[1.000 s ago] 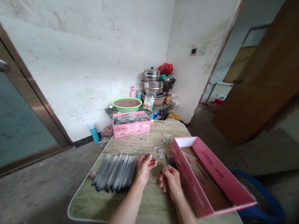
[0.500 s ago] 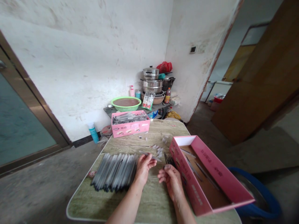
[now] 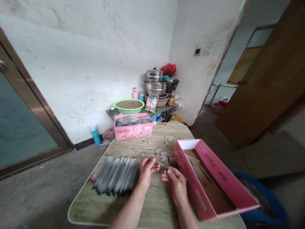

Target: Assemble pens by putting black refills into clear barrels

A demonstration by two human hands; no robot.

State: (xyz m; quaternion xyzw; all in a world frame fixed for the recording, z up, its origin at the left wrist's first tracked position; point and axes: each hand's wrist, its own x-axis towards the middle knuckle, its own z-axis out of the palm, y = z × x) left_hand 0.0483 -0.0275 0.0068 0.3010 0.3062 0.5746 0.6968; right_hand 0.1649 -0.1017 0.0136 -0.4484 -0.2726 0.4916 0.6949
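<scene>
My left hand [image 3: 145, 173] is closed around a slim translucent pen [image 3: 159, 163], whose tip points right. Facing it, my right hand [image 3: 177, 183] pinches a small dark piece close to the pen's tip; it is too small to name. Left of my left hand lies a row of clear pens [image 3: 114, 175] with dark ends toward me. Beyond my right hand is a bunch of thin black pieces [image 3: 172, 162] against the pink box [image 3: 194, 184]. Small whitish translucent pieces [image 3: 163, 154] are scattered past my hands.
Several thin pens lie inside the long pink box at right. A second pink box [image 3: 133, 132], full of pens, stands at the table's [image 3: 90, 206] far edge. Behind it are a green basin [image 3: 128, 109] and stacked pots [image 3: 154, 86]. A blue round rim [image 3: 269, 203] shows at lower right.
My right hand has turned and moved slightly up, bringing its pinched fingers nearer the pen's tip. My left hand and the pen stay almost in place.
</scene>
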